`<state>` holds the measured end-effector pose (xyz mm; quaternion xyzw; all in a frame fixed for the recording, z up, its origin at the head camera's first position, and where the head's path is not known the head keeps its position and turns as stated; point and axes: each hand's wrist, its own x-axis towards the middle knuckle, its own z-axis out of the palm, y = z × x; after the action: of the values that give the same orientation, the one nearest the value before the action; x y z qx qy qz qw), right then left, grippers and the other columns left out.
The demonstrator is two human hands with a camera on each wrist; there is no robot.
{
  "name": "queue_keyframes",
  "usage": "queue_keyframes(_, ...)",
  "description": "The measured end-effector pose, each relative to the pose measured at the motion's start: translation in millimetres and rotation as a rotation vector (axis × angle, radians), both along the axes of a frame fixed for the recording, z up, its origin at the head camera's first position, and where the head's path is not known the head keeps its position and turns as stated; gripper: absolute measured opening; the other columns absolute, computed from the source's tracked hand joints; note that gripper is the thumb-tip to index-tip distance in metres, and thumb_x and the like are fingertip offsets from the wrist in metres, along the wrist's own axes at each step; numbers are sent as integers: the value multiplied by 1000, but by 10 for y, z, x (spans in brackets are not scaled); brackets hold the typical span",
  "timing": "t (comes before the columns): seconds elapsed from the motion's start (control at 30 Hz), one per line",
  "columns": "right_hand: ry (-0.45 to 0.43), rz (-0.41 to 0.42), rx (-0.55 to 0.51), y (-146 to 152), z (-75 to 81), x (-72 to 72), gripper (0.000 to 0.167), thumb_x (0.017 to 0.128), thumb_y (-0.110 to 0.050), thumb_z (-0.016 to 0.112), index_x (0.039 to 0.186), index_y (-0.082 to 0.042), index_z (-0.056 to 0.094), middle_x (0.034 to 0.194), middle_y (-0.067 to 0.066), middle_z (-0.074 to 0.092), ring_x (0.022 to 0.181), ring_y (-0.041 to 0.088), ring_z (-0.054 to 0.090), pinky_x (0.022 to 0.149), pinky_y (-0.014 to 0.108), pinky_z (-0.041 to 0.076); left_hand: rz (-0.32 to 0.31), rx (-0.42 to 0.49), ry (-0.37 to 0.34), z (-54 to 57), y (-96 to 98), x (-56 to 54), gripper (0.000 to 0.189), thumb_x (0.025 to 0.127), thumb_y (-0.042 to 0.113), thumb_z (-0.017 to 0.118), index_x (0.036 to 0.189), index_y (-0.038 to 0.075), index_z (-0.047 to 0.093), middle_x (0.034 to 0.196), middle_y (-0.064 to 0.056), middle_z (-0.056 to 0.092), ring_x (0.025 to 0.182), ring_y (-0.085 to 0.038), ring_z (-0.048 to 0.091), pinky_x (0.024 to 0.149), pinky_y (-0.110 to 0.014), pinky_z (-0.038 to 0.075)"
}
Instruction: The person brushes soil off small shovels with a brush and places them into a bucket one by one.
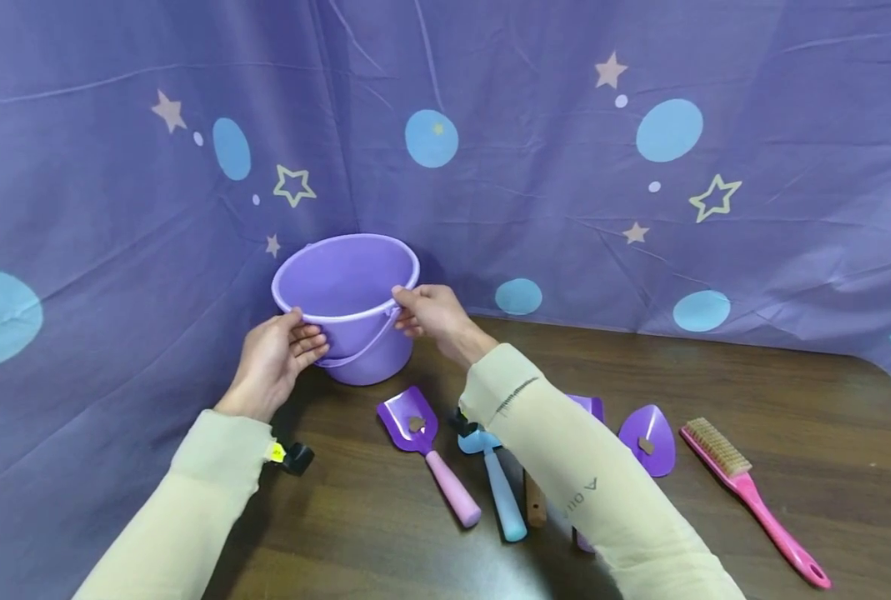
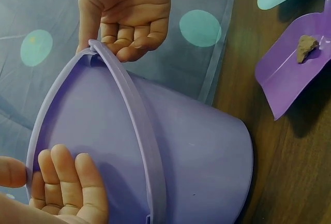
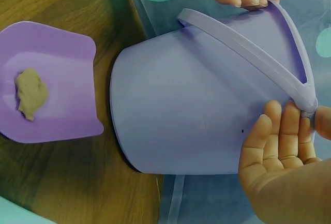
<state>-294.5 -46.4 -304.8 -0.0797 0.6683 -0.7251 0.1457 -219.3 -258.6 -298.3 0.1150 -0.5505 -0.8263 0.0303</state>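
Observation:
A purple bucket stands upright at the back left of the table. On the near left of its rim, my left hand pinches the edge, thumb on top and fingers against the outer wall. My right hand pinches the rim at the right, beside the joint of the bucket's handle. That handle hangs down across the front. Just in front of the bucket lies a purple toy shovel with a pink grip, a small brown lump on its blade.
Right of the shovel lie a blue-handled tool and a brown handle, partly under my right sleeve. Farther right are a purple pointed blade with a brown lump and a pink brush. Patterned purple cloth hangs behind and left.

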Motion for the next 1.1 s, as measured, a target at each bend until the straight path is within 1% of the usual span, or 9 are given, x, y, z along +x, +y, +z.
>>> queue_keyframes(0.17, 2, 3, -25, 83, -24, 6, 21, 94, -22, 60, 83, -5, 57, 71, 6, 59, 64, 16, 61, 65, 28, 52, -16, -11, 10, -14, 63, -9, 14, 101, 15, 43, 99, 1, 46, 73, -4, 58, 66, -15, 61, 72, -29, 54)
queue_keyframes(0.23, 4, 2, -31, 117, -28, 9, 21, 94, -22, 60, 83, -5, 57, 71, 6, 59, 65, 16, 61, 64, 27, 51, -22, -17, 11, -16, 91, -14, 14, 101, 15, 42, 99, 1, 45, 73, -4, 57, 66, -15, 61, 72, -29, 54)
queue_keyframes(0.67, -7, -14, -45, 278, -58, 56, 22, 95, -23, 59, 85, -4, 58, 74, 6, 60, 68, 17, 60, 67, 29, 51, -39, -54, 21, -31, 240, -8, 13, 100, 14, 42, 98, 1, 45, 71, -3, 58, 65, -14, 61, 74, -29, 53)
queue_keyframes(0.93, 8, -33, -57, 382, -78, 85, 20, 95, -22, 59, 86, -4, 58, 77, 6, 60, 69, 17, 60, 72, 32, 50, -47, -74, 24, -67, 335, -33, 12, 100, 14, 41, 97, 2, 45, 70, -2, 58, 63, -13, 61, 72, -29, 54)
queue_keyframes(1.1, 5, -39, -69, 447, -93, 87, 20, 95, -22, 58, 86, -5, 58, 77, 7, 61, 69, 18, 60, 69, 30, 50, -42, -100, 24, -77, 405, -45, 13, 100, 15, 42, 96, 3, 45, 71, -2, 57, 63, -13, 61, 72, -28, 54)
